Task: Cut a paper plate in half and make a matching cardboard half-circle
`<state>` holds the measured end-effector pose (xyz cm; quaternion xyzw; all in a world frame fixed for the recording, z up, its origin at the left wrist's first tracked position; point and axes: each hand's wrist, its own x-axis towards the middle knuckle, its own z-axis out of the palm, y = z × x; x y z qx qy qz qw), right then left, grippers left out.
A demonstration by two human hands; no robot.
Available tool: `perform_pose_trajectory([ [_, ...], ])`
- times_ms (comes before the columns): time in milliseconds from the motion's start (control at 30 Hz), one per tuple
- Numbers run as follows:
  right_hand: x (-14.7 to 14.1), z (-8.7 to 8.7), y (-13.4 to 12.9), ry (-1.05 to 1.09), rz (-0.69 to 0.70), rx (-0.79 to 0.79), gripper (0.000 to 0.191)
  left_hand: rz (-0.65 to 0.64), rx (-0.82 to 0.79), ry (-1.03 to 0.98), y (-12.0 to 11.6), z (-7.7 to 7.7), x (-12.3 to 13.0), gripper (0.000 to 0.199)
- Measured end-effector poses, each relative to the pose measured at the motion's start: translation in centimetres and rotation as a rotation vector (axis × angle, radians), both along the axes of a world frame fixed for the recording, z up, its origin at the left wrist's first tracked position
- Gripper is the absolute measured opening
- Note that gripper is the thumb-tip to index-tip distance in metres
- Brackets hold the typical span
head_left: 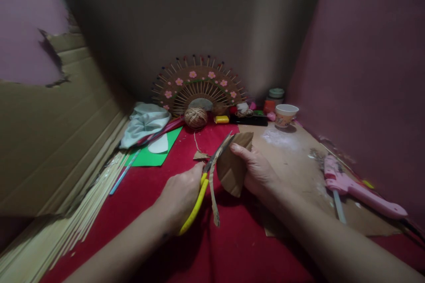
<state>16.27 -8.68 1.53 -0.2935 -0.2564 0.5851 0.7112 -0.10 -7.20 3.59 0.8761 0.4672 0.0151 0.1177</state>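
My left hand (182,194) is closed round the yellow handles of a pair of scissors (195,208). The blades point up and away, lying along the left edge of a brown cardboard piece (234,166). My right hand (260,166) grips that piece from the right, with the thumb on its front face. The cardboard is rounded on its lower left side. A narrow curved strip of cardboard (213,190) hangs down beside the blades. A small cardboard scrap (200,155) lies on the red cloth (146,216) just beyond my left hand.
Behind stand a decorated stick fan (199,84), a twine ball (195,117) and a paper cup (285,116). Thin wooden sticks (89,203), green paper (156,159) and a pale cloth (146,121) lie left. A pink glue gun (358,190) rests on a cardboard sheet (299,177) at right.
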Motion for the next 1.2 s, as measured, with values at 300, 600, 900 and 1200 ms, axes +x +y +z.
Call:
perform_pose_trajectory([
  [300, 0.15, 0.06, 0.07, 0.0, 0.028, -0.018, 0.019, -0.049, 0.046, 0.066, 0.61, -0.35, -0.34, 0.022],
  [600, 0.51, 0.14, 0.06, -0.01, 0.02, -0.023, 0.019, -0.061, 0.038, 0.07, 0.63, -0.25, -0.53, 0.027],
  [900, 0.51, 0.1, 0.18, -0.054, 0.046, -0.063, 0.021, -0.111, 0.03, -0.062, 0.42, 0.31, -0.58, 0.035],
  [1200, 0.56, -0.02, 0.05, -0.084, 0.095, -0.033, 0.018, -0.101, 0.064, -0.147, 0.4, -0.44, -0.58, 0.043],
])
